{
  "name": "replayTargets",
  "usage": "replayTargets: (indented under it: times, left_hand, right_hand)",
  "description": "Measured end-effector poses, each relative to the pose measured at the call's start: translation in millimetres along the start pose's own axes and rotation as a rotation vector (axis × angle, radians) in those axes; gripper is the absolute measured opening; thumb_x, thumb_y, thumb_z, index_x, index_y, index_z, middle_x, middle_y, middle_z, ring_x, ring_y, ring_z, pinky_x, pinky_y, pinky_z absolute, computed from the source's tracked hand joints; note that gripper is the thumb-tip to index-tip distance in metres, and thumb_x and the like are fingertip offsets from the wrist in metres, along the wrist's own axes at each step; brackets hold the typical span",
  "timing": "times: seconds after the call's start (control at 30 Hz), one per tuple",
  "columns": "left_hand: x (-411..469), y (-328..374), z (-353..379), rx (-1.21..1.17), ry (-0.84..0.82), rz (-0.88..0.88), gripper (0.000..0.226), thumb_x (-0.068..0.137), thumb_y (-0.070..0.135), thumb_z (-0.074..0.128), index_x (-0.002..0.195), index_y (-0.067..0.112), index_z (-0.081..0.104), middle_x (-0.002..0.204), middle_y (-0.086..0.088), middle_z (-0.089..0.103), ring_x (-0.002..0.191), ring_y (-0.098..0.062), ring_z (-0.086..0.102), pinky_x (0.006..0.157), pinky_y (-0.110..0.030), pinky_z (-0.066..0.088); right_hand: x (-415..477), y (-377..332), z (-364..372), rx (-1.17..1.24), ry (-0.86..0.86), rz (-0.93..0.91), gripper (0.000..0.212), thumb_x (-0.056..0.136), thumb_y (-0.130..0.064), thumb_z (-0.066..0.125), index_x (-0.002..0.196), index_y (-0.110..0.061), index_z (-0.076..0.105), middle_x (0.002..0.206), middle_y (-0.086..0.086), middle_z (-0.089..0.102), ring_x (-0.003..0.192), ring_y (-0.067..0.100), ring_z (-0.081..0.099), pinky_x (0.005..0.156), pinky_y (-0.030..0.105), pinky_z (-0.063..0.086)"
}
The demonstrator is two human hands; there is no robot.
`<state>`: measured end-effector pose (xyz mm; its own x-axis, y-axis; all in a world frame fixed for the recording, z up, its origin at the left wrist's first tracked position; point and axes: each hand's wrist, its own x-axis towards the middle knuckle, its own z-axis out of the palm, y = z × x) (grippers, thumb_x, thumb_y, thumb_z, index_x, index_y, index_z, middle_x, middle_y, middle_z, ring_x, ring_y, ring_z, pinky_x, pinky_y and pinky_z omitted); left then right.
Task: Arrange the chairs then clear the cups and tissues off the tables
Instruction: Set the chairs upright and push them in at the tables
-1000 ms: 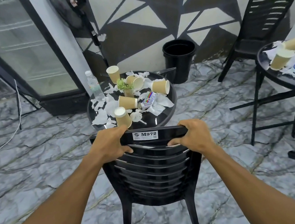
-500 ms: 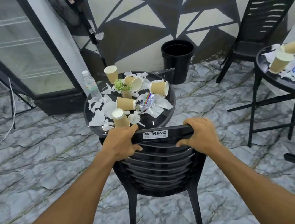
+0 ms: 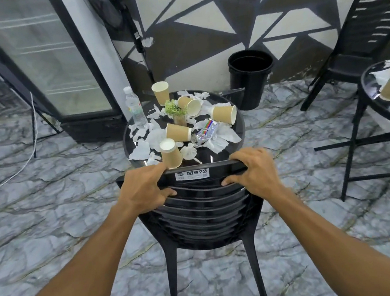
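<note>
Left hand (image 3: 142,191) — right hand (image 3: 256,172) — round chair (image 3: 204,212)

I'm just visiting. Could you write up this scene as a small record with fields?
action: person stands behind black chair, facing round table
left hand: grips chair's top rail
right hand: grips same rail
on table: five paper cups, tissues, can, water bottle, plant
nearby: bin, second chair, second table with cups

A black bin (image 3: 252,79) stands against the far wall (image 3: 200,36), right of a standing fan (image 3: 108,8) and a glass-door fridge (image 3: 38,56). A water bottle (image 3: 135,107) stands upright left of a small plant (image 3: 174,109); a crushed can (image 3: 205,131) lies nearer.
</note>
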<state>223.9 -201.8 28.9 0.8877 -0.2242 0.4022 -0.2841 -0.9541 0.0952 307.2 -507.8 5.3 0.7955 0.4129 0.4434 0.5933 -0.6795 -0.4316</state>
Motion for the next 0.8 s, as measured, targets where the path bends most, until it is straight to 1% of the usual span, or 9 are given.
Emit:
replayTargets:
  times: [0.07,0.2,0.37,0.47,0.53,0.6,0.67,0.73,0.8]
  left_hand:
    - [-17,7,14,0.015,-0.018,-0.009,0.055,0.059,0.050,0.089,0.092,0.020,0.056,0.069,0.006,0.061,0.063,-0.022,0.060,0.048,-0.035,0.045]
    - [-58,22,35,-0.004,-0.055,-0.015,0.046,0.067,0.047,0.084,0.094,0.018,0.059,0.075,0.005,0.061,0.067,-0.023,0.061,0.052,-0.037,0.048]
    - [-85,38,29,-0.013,-0.046,0.036,0.047,0.065,0.040,0.089,0.086,0.018,0.054,0.070,0.005,0.058,0.061,-0.021,0.057,0.048,-0.036,0.047]
    - [-111,53,29,-0.038,-0.051,0.052,0.044,0.066,0.034,0.089,0.088,0.017,0.054,0.069,0.004,0.057,0.060,-0.021,0.057,0.045,-0.036,0.046]
    - [-132,62,29,-0.047,-0.049,0.081,0.042,0.067,0.030,0.089,0.092,0.016,0.058,0.071,0.003,0.058,0.061,-0.022,0.058,0.046,-0.036,0.048]
    - [-152,72,29,-0.037,-0.067,0.105,0.040,0.068,0.027,0.088,0.095,0.015,0.061,0.071,0.003,0.059,0.060,-0.022,0.058,0.046,-0.034,0.047]
    - [-172,82,30,-0.023,-0.106,0.127,0.034,0.072,0.026,0.085,0.094,0.015,0.062,0.070,0.004,0.058,0.058,-0.021,0.056,0.045,-0.031,0.040]
    - [-193,93,31,-0.022,-0.128,0.145,0.026,0.076,0.025,0.080,0.092,0.016,0.061,0.070,0.003,0.055,0.057,-0.022,0.054,0.045,-0.030,0.035]
    - [-211,102,32,-0.049,-0.137,0.142,0.019,0.081,0.020,0.074,0.092,0.015,0.060,0.071,0.002,0.055,0.058,-0.024,0.053,0.044,-0.033,0.037]
  right_hand:
    - [-21,5,8,-0.019,0.018,0.001,0.059,0.051,-0.061,0.086,0.090,-0.019,0.069,0.084,-0.007,0.067,0.082,0.018,0.062,0.078,0.039,0.041]
    - [-56,3,20,-0.063,-0.015,0.021,0.056,0.053,-0.056,0.089,0.088,-0.018,0.067,0.084,-0.008,0.066,0.081,0.018,0.062,0.082,0.031,0.036]
    - [-92,-21,13,-0.148,-0.130,0.068,0.051,0.053,-0.056,0.090,0.086,-0.028,0.063,0.084,-0.015,0.066,0.085,0.015,0.063,0.088,0.040,0.045]
    - [-108,-32,10,-0.243,-0.260,0.159,0.045,0.052,-0.063,0.086,0.075,-0.029,0.067,0.068,-0.013,0.062,0.074,0.014,0.061,0.090,0.037,0.042]
    - [-125,-41,11,-0.282,-0.308,0.230,0.040,0.053,-0.061,0.086,0.070,-0.029,0.069,0.060,-0.011,0.060,0.068,0.014,0.056,0.093,0.035,0.038]
    - [-152,-48,14,-0.262,-0.266,0.243,0.039,0.050,-0.056,0.091,0.065,-0.028,0.068,0.057,-0.012,0.058,0.062,0.015,0.052,0.088,0.036,0.038]
    - [-182,-52,17,-0.224,-0.232,0.263,0.041,0.046,-0.049,0.095,0.058,-0.025,0.064,0.052,-0.011,0.055,0.055,0.016,0.050,0.081,0.035,0.035]
    - [-206,-54,19,-0.211,-0.225,0.269,0.043,0.044,-0.046,0.096,0.055,-0.025,0.060,0.051,-0.010,0.053,0.055,0.017,0.050,0.079,0.037,0.035]
    - [-223,-58,19,-0.206,-0.230,0.271,0.044,0.044,-0.046,0.096,0.055,-0.023,0.060,0.052,-0.010,0.052,0.056,0.017,0.050,0.078,0.037,0.035]
